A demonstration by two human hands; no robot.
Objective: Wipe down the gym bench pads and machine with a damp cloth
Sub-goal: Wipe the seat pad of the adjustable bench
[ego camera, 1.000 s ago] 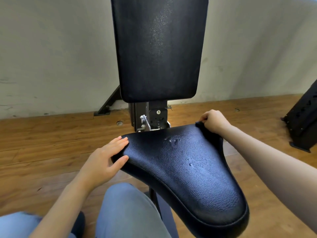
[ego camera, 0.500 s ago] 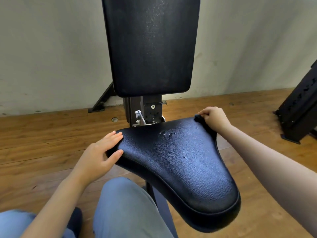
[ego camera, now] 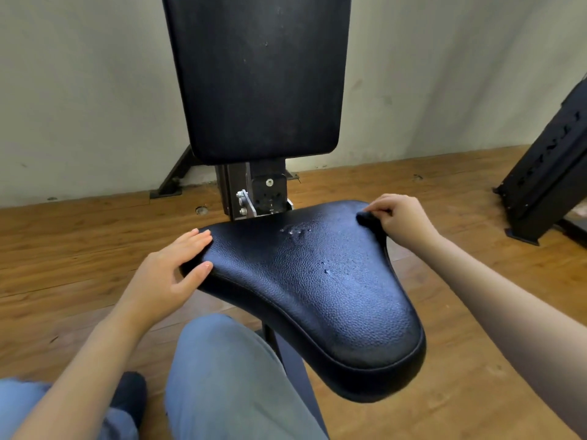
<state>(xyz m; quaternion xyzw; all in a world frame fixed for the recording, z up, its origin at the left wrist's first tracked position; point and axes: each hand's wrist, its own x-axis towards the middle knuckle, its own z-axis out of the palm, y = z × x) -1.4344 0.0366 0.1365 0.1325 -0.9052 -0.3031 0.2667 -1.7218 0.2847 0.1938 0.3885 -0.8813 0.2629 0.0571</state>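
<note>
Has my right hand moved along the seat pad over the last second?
No. The right hand still grips the dark cloth at the far right corner of the seat pad, as before; only the camera shifted.

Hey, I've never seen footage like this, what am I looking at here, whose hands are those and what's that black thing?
This is one picture from a camera worn on a person's head, looking down at their own arms. The black thing is a gym machine: a padded seat in front and an upright back pad behind it, joined by a metal bracket. Water droplets sit on the seat. The left hand rests flat on the seat's near-left edge. The right hand grips a dark cloth at the far-right corner. Their jeans show below.
</note>
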